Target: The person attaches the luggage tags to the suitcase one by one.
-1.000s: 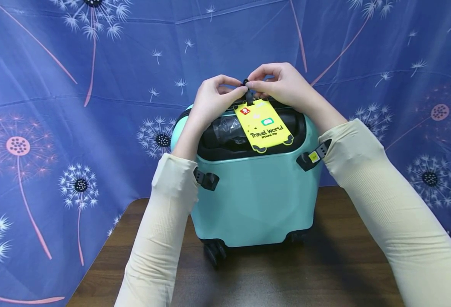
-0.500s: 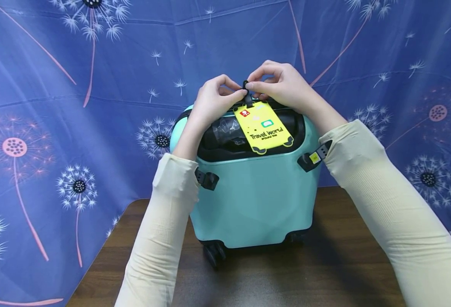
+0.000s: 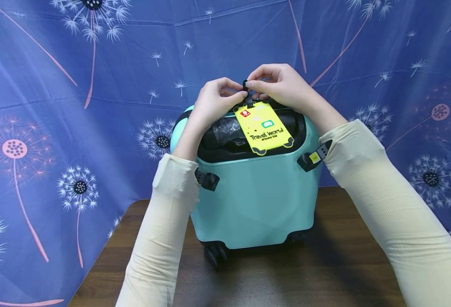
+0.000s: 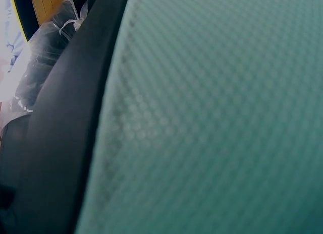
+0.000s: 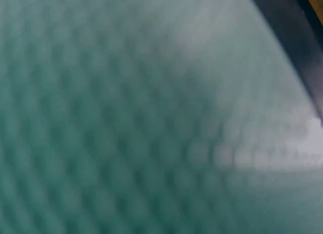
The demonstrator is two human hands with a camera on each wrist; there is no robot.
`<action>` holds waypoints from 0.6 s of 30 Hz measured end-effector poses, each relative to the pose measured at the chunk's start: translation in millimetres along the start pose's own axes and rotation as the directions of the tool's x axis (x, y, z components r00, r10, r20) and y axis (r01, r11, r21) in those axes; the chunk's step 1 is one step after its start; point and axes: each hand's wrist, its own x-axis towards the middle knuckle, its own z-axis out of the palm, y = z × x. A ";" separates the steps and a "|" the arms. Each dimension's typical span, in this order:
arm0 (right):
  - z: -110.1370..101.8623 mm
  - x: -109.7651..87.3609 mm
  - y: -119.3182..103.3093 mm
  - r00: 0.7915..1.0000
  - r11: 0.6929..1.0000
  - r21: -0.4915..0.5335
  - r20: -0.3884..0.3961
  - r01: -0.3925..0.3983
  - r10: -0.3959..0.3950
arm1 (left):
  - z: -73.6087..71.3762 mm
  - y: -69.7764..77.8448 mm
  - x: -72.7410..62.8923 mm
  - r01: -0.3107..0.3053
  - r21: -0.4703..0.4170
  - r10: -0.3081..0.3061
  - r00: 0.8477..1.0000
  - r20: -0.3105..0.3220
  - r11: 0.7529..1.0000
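Note:
A yellow luggage tag (image 3: 265, 132) printed "Travel World" hangs by a black strap (image 3: 249, 102) at the top of a mint-green suitcase (image 3: 256, 200). My left hand (image 3: 214, 100) pinches the strap between thumb and fingers from the left. From the right, my right hand (image 3: 283, 85) pinches its raised upper end, close to the left fingertips. What the strap passes round is hidden behind the tag and hands. Both wrist views show mostly the suitcase's dimpled shell (image 4: 212, 113), close and blurred, with neither hand visible there.
The suitcase stands upright on its black wheels (image 3: 215, 254) on a brown wooden table (image 3: 263, 277). Clear plastic wrap (image 3: 229, 130) covers a dark part in its black top recess. Behind hangs a blue dandelion-print cloth (image 3: 217, 42).
Both hands keep their pinch on the strap at nearly the same place. The strap's upper end shows slightly more between the fingertips, while the tag and suitcase stay put.

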 end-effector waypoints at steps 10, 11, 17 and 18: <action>0.6 6.0 -1.4 1.000 0.995 -0.094 0.005 -0.019 0.020 | -0.7 1.2 1.8 0.009 0.010 -0.009 0.999 0.031 1.000; 0.5 6.9 -1.6 0.999 0.994 -0.101 0.006 -0.031 0.031 | -0.4 1.2 2.0 0.008 0.017 -0.009 0.999 0.037 1.000; 1.2 9.9 -3.7 0.997 0.983 -0.169 0.005 -0.073 0.075 | 1.4 2.7 1.7 0.021 0.044 -0.024 0.999 0.049 0.999; 1.6 9.7 -3.7 0.998 0.982 -0.174 -0.004 -0.068 0.068 | 1.6 3.1 1.6 0.024 0.044 -0.026 0.999 0.047 0.999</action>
